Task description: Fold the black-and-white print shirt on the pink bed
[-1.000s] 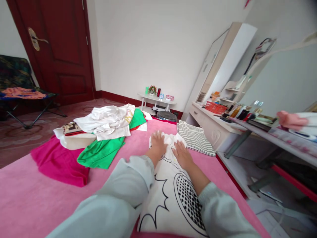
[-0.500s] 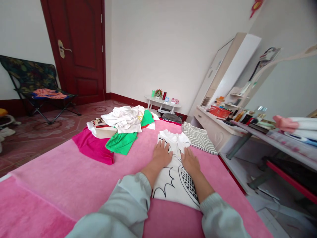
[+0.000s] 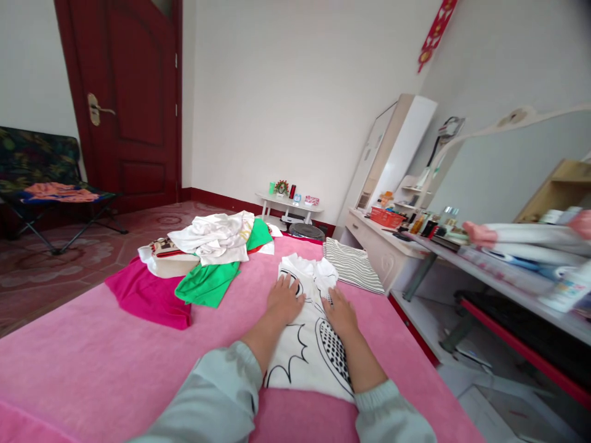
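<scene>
A white shirt (image 3: 307, 354) with black line drawings and a dotted oval lies folded lengthwise on the pink bedspread (image 3: 111, 363), its collar end away from me. My left hand (image 3: 285, 300) rests flat on its upper left side with the fingers apart. On the upper right side lies my right hand (image 3: 340, 312), also flat with fingers stretched out. Parts of the shirt under both palms are hidden. Just beyond the shirt, to the right, is a folded striped garment (image 3: 353, 266) at the bed's edge.
A heap of clothes stands at the left of the bed: white garments (image 3: 217, 237), a green one (image 3: 207, 284) and a magenta one (image 3: 148, 295). Along the right side are a dressing table (image 3: 369, 237) and a cluttered glass-topped desk (image 3: 498, 274). A folding chair (image 3: 50, 178) stands far left.
The view has tilted up and turned slightly right, so everything sits lower and further left. Both hands stay flat on the shirt, in nearly the same places.
</scene>
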The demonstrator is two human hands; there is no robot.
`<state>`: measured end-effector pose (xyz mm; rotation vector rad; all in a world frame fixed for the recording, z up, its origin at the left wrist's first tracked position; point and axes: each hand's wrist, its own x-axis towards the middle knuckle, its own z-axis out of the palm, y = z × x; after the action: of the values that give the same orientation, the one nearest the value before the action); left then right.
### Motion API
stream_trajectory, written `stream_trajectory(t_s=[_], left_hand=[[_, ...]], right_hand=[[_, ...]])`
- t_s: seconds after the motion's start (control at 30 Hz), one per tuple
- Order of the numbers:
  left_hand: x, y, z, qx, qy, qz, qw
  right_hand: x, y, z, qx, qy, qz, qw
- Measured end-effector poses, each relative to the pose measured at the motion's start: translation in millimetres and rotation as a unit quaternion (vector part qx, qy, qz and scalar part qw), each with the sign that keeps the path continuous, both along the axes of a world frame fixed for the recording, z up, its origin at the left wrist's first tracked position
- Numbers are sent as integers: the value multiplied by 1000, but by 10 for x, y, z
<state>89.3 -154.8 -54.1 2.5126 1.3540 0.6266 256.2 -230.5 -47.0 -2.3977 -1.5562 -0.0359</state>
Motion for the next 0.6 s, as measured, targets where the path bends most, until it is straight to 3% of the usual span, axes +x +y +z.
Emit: stream_trajectory(t_s=[0.2, 0.37, 0.47, 0.6], left_hand=[[-46, 79, -4, -6, -72, -8, 997], [-110, 155, 20, -27, -113, 14, 993], [-176, 167, 93, -43, -124, 56, 990], [-318, 216, 247, -124, -101, 95, 983]], right_hand=[[46, -46, 35, 82, 20, 30, 996], [106, -127, 88, 109, 12, 20, 994], [97, -187, 190, 92, 2, -35, 995], [83, -247, 404, -15, 24, -96, 995]])
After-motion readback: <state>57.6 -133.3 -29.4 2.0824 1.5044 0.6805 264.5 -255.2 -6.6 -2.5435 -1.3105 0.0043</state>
